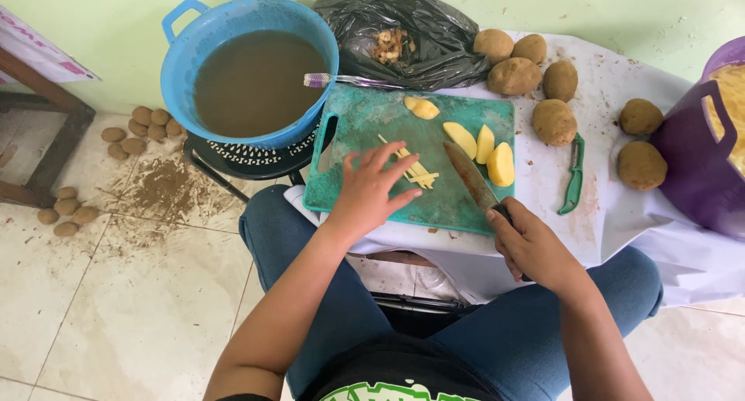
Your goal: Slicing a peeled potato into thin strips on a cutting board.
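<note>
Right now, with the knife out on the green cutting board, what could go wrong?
1. The left hand rests on the potato strips close beside the knife held by the right hand; a slip could nick the fingers.
2. The blue basin of murky water sits on a stand at the table's edge; a knock might spill it.
3. The cutting board overhangs the edge and may tip.

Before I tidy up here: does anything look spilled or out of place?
Yes. Brown dirt is scattered over the floor tiles left of the stool, with small potatoes lying loose on the floor. A toothbrush rests across the blue tub's rim.
</note>
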